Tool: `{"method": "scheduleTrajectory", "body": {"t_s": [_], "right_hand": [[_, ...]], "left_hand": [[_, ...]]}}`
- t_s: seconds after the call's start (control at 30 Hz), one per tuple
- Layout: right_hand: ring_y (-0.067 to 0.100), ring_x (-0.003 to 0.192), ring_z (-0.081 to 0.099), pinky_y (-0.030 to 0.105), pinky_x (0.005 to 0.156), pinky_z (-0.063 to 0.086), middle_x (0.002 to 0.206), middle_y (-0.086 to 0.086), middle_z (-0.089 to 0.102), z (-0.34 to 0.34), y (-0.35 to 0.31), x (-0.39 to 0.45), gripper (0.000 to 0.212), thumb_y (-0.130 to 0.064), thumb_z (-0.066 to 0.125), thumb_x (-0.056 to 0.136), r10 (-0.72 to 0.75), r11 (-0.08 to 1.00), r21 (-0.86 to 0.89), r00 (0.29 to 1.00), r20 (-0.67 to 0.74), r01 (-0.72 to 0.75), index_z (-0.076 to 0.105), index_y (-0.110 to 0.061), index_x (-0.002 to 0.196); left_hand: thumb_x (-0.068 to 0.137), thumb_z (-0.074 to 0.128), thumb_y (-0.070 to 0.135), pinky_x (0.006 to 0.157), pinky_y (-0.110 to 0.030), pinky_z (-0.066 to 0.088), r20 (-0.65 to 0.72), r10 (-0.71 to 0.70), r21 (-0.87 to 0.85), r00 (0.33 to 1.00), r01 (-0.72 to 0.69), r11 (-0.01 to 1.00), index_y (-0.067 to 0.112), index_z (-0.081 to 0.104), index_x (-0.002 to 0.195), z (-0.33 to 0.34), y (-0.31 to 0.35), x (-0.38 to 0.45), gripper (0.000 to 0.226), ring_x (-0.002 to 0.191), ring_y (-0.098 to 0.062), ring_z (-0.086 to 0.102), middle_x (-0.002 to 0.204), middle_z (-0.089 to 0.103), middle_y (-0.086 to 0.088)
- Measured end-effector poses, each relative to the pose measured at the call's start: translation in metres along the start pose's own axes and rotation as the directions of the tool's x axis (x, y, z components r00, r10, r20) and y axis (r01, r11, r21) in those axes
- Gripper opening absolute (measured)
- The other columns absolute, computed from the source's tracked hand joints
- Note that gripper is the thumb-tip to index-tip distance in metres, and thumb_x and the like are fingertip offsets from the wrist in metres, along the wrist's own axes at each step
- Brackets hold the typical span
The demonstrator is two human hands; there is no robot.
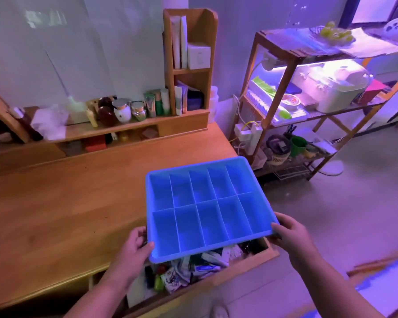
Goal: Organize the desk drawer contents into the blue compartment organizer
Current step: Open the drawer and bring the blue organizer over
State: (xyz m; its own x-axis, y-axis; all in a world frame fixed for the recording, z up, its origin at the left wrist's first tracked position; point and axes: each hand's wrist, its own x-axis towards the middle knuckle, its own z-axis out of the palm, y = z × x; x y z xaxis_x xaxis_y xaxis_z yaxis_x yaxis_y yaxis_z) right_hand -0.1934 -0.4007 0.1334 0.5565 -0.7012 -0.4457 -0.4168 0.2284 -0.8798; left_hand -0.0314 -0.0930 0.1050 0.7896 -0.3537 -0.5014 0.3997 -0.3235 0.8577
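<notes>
I look down at a wooden desk (55, 203) under purple-blue light. My left hand (137, 243) grips the near-left corner of the blue compartment organizer (209, 203), thumb on the rim and fingers curled under it. My right hand (290, 230) grips the near-right corner the same way. The organizer has ten compartments in two rows of five, all empty. Its far part lies over the desk's right end, while its near edge juts out above the open drawer (216, 278) — whether it rests on the desktop or is held just clear, I cannot tell.

The drawer below holds a jumble of crumpled packets (179, 275), a small tube and dark items I cannot make out. At the back, bottles and jars (122, 111) line a low shelf.

I judge the step to be setting the organizer down. To do it well, I would keep it level, push it fully onto the desktop, leave the drawer uncovered, then let go.
</notes>
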Motion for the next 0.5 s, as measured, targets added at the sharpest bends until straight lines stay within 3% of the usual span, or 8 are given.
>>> {"method": "scheduleTrajectory", "body": {"t_s": [0.17,0.23,0.37,0.5], "right_hand": [[0.018,0.075,0.071,0.029,0.058,0.056,0.090,0.007,0.072,0.005,-0.014,0.097,0.036,0.006,0.045,0.085,0.064,0.995,-0.076,0.997,0.046,-0.061,0.067,-0.016,0.102],[0.022,0.080,0.070,0.033,0.063,0.059,0.094,0.009,0.072,0.009,-0.015,0.134,0.036,0.007,0.045,0.085,0.083,0.992,-0.098,0.994,0.073,-0.076,0.066,-0.012,0.108],[0.020,0.082,0.069,0.025,0.056,0.057,0.098,0.007,0.070,0.018,-0.018,0.188,0.037,0.004,0.045,0.088,0.124,0.981,-0.162,0.986,0.110,-0.105,0.063,-0.014,0.115],[0.020,0.091,0.068,0.027,0.062,0.055,0.107,0.006,0.067,0.024,-0.011,0.218,0.038,0.001,0.044,0.091,0.165,0.971,-0.199,0.976,0.143,-0.135,0.059,-0.015,0.121]], "left_hand": [[0.095,0.049,0.002,0.080,-0.042,0.054,-0.116,-0.039,0.070,0.993,0.047,0.996,0.020,0.045,0.115,0.037,0.019,0.057,0.027,0.081,-0.021,0.070,0.086,0.073,0.002],[0.095,0.049,0.003,0.074,-0.037,0.053,-0.163,-0.048,0.090,0.985,0.063,0.994,0.019,0.046,0.115,0.049,0.023,0.078,0.026,0.080,-0.019,0.069,0.087,0.073,0.002],[0.095,0.049,0.004,0.083,-0.044,0.053,-0.249,-0.086,0.125,0.965,0.120,0.985,0.020,0.046,0.115,0.069,0.025,0.118,0.026,0.085,-0.023,0.068,0.095,0.072,-0.001],[0.094,0.048,0.002,0.067,-0.033,0.047,-0.312,-0.103,0.132,0.944,0.151,0.980,0.018,0.048,0.115,0.079,0.017,0.146,0.026,0.078,-0.024,0.066,0.091,0.073,-0.002]]}}
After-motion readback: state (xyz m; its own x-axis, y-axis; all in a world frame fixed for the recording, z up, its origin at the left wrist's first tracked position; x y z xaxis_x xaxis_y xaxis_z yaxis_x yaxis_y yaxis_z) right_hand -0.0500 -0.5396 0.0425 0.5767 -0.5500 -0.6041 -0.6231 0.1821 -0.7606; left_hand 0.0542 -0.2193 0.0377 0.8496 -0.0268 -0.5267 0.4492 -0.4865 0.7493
